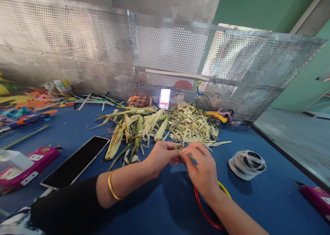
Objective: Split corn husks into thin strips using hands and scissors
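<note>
My left hand [163, 156] and my right hand [200, 168] meet at the middle of the table, fingers closed in a pinch. Between the fingertips is a narrow pale-green husk strip [184, 138], largely covered by the fingers. A thin greenish strand also shows at the right fingers. Under my right hand and wrist is a red and yellow ring [203, 209], partly hidden. Just beyond the hands lie long corn husks [114, 140] and a heap of shredded husk pieces [189, 123]. A spool of white thread [246, 164] stands to the right.
The blue table [165, 211] is backed by a perforated metal screen [170, 46]. A phone [77, 163] and a magenta power strip [33, 168] lie left, with coloured scraps [23, 102] farther back. A yellow-handled tool [216, 116] and another magenta strip [316, 197] are right.
</note>
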A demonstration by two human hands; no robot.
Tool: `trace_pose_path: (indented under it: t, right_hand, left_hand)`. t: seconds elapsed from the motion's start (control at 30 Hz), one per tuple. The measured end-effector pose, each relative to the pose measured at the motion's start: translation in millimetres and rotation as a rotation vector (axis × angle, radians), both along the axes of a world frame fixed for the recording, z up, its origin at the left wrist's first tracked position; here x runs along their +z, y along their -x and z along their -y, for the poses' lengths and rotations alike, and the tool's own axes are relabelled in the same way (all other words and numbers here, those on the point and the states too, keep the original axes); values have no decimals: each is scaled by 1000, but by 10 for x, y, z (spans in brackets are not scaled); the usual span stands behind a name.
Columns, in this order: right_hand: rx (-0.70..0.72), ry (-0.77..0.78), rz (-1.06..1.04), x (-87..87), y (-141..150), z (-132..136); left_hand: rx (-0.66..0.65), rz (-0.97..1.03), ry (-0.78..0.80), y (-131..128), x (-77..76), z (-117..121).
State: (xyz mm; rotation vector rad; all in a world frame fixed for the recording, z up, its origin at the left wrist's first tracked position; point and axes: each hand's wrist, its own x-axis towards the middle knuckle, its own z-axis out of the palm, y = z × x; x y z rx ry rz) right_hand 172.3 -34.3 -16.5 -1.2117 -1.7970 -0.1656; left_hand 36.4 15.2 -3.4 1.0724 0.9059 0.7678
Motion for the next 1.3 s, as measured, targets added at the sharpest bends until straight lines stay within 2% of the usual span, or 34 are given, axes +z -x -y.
trace_pose_path:
  t: [0.1,0.17,0.23,0.33,0.53,0.63,0.7,0.77,0.87,1.0,1.07,1.13,1.3]
  right_hand:
    - [-39,291,-308,-34,-50,-66]
    - [-2,493,-471,-54,-68,-103]
    - [41,632,-566,-64,-69,-118]
    - [42,680,-610,-61,-48,-106]
    - [49,743,-826,-60,23,-88]
    - [59,729,-874,-75,41,-87]
    - [61,667,-804,-79,26,-78]
    - [103,559,-599,-74,-12,-66]
    - [214,348,-177,-53,-85,-57]
    - [197,74,204,-7,-124,-56]
    - [137,-28,254,27,-120,-51]
    - [75,-63,214,60,-119,-49]
    - [30,54,93,58,-168,-91]
  left_hand:
    - [-32,-14,-53,14,18,0]
    - [-78,-7,-76,27,28,-1]
    - [-128,0,-98,35,33,-2]
    - [-125,11,-135,25,10,-11]
    - [34,17,-136,-32,-82,-37]
    - [90,20,-59,-25,-75,-48]
    - [112,35,-28,-4,-56,-64]
    - [140,47,-18,22,-37,-87]
    - [172,61,-16,47,-22,-117]
    - [166,73,-34,32,-23,-100]
    - [134,59,-47,12,-22,-66]
    - [60,50,-86,-2,-19,-28]
    - [-136,-19,-275,5,-13,20]
